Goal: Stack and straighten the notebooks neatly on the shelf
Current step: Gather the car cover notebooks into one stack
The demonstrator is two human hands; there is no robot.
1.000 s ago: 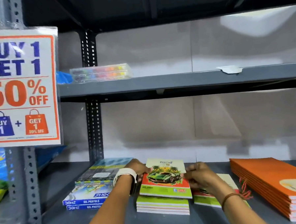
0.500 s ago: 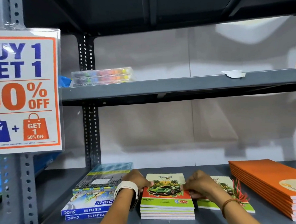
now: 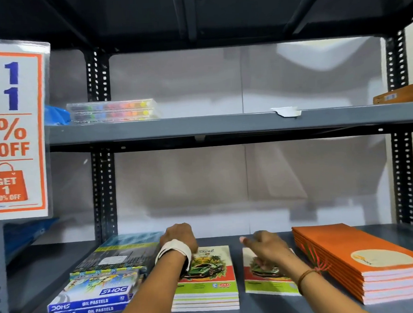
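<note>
**Obscured and cropped items**

Promotional sign (image 3: 12,128): left portion cut by frame edge. Left hand (image 3: 178,236): fingers hidden behind the knuckles, grip undetermined. Brown box (image 3: 399,94): cropped at right. Single car-cover notebook (image 3: 269,280): cover artwork partly covered by the right hand (image 3: 267,247).

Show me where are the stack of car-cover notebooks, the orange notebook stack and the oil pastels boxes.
stack of car-cover notebooks (image 3: 208,282), head view, on the top cover near its front edge.
orange notebook stack (image 3: 334,243), head view, on the bare orange top cover.
oil pastels boxes (image 3: 93,302), head view, on the blue front side of the upper box.
</note>
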